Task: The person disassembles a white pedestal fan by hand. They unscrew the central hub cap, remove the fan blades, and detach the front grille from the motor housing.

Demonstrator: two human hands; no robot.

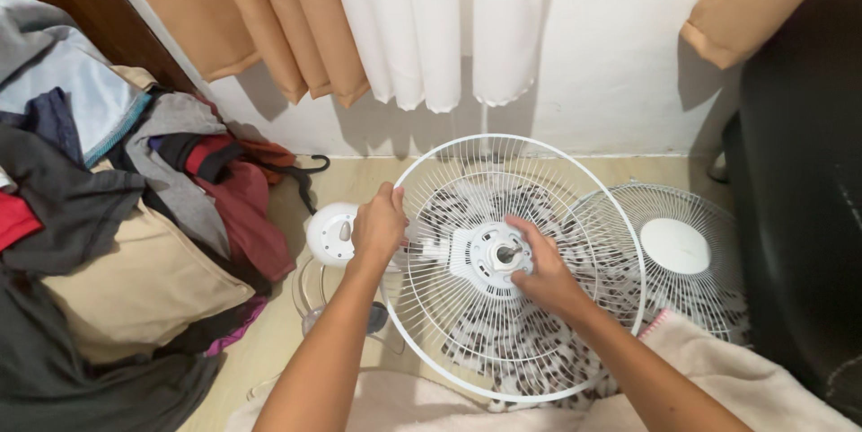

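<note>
Two hands: left hand [379, 227] grips fan grille [575, 189] rim; right hand [541, 270] at hub.

The rear fan guard [521, 266] stands at centre — the motor housing [330, 234] to its left, the front fan guard [675, 248] lying to its right, the clothes pile [117, 216] far left, the curtains [359, 19] behind.

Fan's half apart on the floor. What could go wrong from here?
1. The left hand alone steadies the motor housing; the rear grille could tip.
2. The right hand works at the hub, so fingers might catch on wires.
3. The loose front grille lies close enough to get knocked.
</note>
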